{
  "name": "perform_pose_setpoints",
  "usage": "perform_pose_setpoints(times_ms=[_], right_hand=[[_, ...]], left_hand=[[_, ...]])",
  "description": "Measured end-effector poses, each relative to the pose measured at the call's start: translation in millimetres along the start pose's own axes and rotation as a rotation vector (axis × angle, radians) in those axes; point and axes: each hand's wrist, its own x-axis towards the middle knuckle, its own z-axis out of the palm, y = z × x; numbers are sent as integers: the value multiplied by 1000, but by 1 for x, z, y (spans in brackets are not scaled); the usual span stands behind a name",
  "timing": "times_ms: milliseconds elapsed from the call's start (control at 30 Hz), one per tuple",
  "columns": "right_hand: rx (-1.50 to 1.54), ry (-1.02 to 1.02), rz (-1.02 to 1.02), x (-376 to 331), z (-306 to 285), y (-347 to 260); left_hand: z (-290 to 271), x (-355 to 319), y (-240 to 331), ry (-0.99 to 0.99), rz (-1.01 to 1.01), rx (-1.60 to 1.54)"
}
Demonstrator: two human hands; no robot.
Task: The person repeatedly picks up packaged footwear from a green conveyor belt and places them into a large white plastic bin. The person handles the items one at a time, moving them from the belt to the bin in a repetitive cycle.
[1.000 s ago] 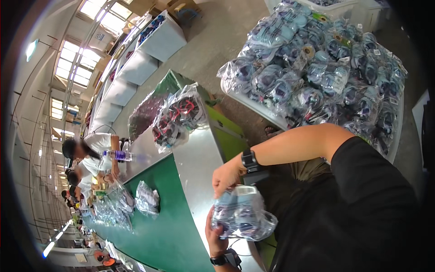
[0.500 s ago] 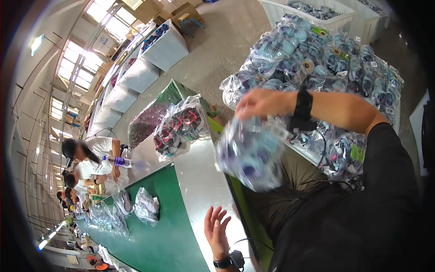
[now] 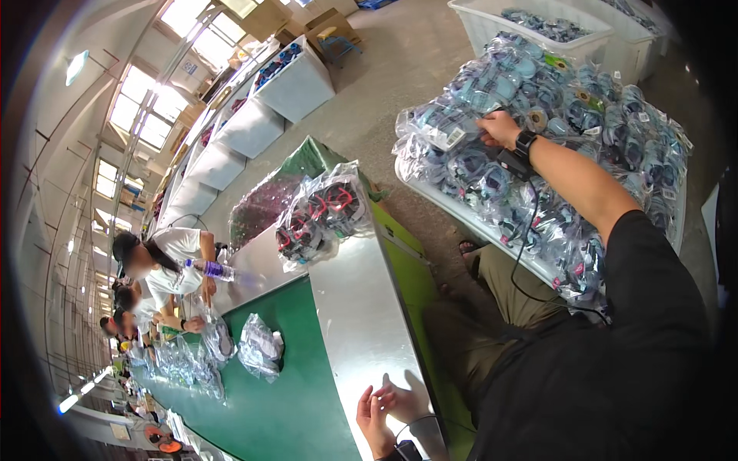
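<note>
**Right arm way out, left hand just chilling**

So the right hand (image 3: 500,129) is stretched far out front, fingers curled and pointing left, with the bare forearm (image 3: 576,178) slanting back from it to a bent elbow. The left hand (image 3: 375,411) sits well apart, lower and nearer the body, fingers loosely bent, tips up, wrist just below it.

At twelve o'clock a yellow-seated stool (image 3: 327,33) stands just beside a brown box (image 3: 345,25). White bins (image 3: 298,88) line up from eleven toward nine. Windows (image 3: 138,111) glare at ten. Near nine are a white-shirted person (image 3: 178,247) and a purple-labelled bottle (image 3: 218,271); at eight, a lit lamp (image 3: 69,403); at half past seven, an orange fan (image 3: 163,439).
</note>
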Motion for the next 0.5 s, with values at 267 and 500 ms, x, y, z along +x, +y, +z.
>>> perform_pose_setpoints(times_ms=[267, 500], right_hand=[[-191, 55, -568, -66, 47, -56], [-254, -779, -744, -213, 214, -47]], left_hand=[[-17, -4, 12, 82, -90, -65], [-34, 32, 33, 39, -47, 72]])
